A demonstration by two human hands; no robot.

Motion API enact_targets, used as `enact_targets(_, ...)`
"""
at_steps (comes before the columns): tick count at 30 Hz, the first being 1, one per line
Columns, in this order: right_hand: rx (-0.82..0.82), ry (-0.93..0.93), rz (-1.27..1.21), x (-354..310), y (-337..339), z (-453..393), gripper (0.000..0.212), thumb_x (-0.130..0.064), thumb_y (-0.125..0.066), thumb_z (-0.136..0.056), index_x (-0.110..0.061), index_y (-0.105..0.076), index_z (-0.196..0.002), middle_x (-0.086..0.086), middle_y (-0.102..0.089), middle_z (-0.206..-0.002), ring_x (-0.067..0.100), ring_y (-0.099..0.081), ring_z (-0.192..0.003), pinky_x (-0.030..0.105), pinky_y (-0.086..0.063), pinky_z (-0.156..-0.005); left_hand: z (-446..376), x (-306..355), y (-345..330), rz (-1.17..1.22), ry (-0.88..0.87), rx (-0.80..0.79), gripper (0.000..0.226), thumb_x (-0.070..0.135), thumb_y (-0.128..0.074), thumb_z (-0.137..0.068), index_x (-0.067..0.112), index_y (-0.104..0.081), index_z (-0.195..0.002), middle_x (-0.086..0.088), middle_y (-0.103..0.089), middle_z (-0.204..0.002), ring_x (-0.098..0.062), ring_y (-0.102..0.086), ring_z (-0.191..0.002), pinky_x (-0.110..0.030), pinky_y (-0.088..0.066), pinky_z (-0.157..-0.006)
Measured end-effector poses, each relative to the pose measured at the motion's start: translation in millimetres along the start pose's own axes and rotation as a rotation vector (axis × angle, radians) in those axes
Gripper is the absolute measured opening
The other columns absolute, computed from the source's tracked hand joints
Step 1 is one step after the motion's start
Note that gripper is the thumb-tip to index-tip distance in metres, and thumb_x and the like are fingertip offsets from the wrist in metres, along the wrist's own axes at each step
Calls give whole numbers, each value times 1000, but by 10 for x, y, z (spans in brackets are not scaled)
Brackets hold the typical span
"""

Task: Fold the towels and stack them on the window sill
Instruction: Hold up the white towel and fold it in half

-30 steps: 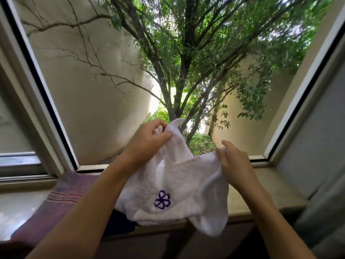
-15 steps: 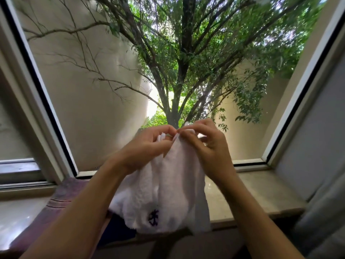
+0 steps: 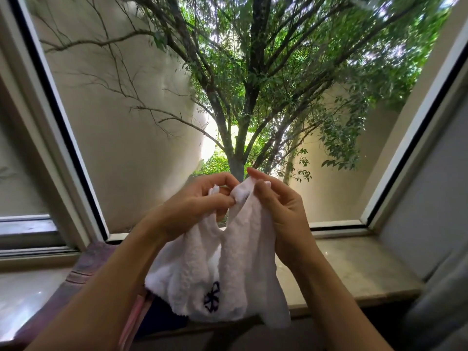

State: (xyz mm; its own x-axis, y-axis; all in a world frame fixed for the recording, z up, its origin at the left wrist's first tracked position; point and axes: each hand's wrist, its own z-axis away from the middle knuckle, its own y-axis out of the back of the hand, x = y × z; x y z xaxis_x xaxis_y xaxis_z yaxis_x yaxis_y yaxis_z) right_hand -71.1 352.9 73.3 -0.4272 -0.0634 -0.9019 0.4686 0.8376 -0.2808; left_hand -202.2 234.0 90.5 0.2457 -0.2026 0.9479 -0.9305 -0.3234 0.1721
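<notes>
A small white towel [image 3: 235,269] with a dark purple flower stitched near its lower edge hangs in front of me above the stone window sill [image 3: 354,269]. My left hand [image 3: 200,206] pinches one top corner of it. My right hand [image 3: 281,211] pinches the other top corner right beside the left hand, so the cloth hangs doubled. A mauve towel [image 3: 86,264] lies on the sill at the left, partly hidden by my left arm. A dark blue cloth [image 3: 162,317] and a pink edge [image 3: 134,315] show under the white towel.
The window frame [image 3: 63,148] rises on the left and right of the sill. A grey curtain [image 3: 440,307] hangs at the lower right. Beyond the glass stand a tree and pale walls.
My right hand has carried its corner of the white towel leftward and up to meet the left hand. The towel went from spread wide to hanging folded in half.
</notes>
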Motion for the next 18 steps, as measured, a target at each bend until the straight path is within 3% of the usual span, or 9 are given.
enact_targets(4,149,48,12,75,-4,-50,34,-23,-66,-79,-13,-71,-112,0,-73,-86,14,-65,-84,31,-54,-79,-17,4,-18,-137,-16,58,10,14,-58,-79,18,-67,-80,9,-57,-63,-7,-49,-57,-18,-42,-58)
enact_targets(8,256,117,172,117,44,-95,56,-18,-70,-84,-16,-51,-136,-5,-49,-61,7,-51,-62,22,-49,-68,-54,-56,-71,-338,-82,200,18,45,-64,-80,28,-68,-82,17,-65,-73,4,-58,-69,-10,-42,-67)
enact_targets(10,280,164,344,130,47,-114,44,-27,-70,-85,-17,-60,-126,-12,-60,-63,8,-60,-64,32,-55,-72,-69,-91,-99,-486,-113,262,28,49,-73,-72,30,-70,-92,20,-69,-82,3,-62,-80,-12,-45,-71)
enact_targets(12,288,207,438,112,42,-113,26,-31,-70,-85,-16,-69,-106,-2,-73,-78,18,-70,-77,47,-58,-76,-72,-100,-133,-538,-143,271,29,44,-72,-75,26,-71,-98,13,-72,-86,-4,-65,-80,-21,-51,-70)
enact_targets(15,293,229,465,69,64,-107,12,-23,-68,-87,-17,-72,-96,2,-74,-81,21,-71,-79,45,-57,-74,-79,-101,-146,-600,-185,308,31,47,-61,-81,22,-74,-93,-1,-69,-70,-19,-62,-62,-32,-48,-58)
enact_targets(18,295,238,494,48,92,-107,12,-22,-64,-90,-17,-73,-95,2,-74,-81,20,-69,-80,38,-55,-71,-96,-125,-164,-680,-226,318,33,46,-55,-85,18,-74,-82,-6,-63,-57,-20,-56,-51,-28,-41,-50)
